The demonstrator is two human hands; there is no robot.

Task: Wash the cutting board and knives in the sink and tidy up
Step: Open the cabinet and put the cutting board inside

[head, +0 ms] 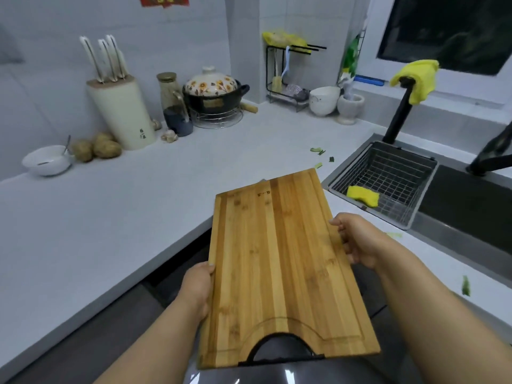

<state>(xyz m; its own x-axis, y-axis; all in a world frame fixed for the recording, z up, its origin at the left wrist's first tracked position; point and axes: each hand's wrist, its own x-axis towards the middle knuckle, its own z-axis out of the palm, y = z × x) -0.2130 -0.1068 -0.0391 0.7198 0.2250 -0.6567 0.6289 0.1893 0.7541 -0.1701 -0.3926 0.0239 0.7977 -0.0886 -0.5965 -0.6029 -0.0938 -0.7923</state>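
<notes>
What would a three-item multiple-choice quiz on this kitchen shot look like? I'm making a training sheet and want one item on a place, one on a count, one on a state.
1. Where is the yellow sponge?
A. In the wire basket at the sink
B. On the cutting board
C. Beside the potatoes

2. How many knife handles stick out of the knife block?
A. One
B. Three
C. Five

3. How is the cutting board held?
A. Flat on the counter, untouched
B. Lifted, one hand on each long edge
C. Hanging from the faucet

Answers:
1. A: the sponge lies inside the wire basket.
2. B: three pale handles rise from the knife block.
3. B: the left hand and right hand grip opposite edges of the cutting board, raised off the counter.
</notes>
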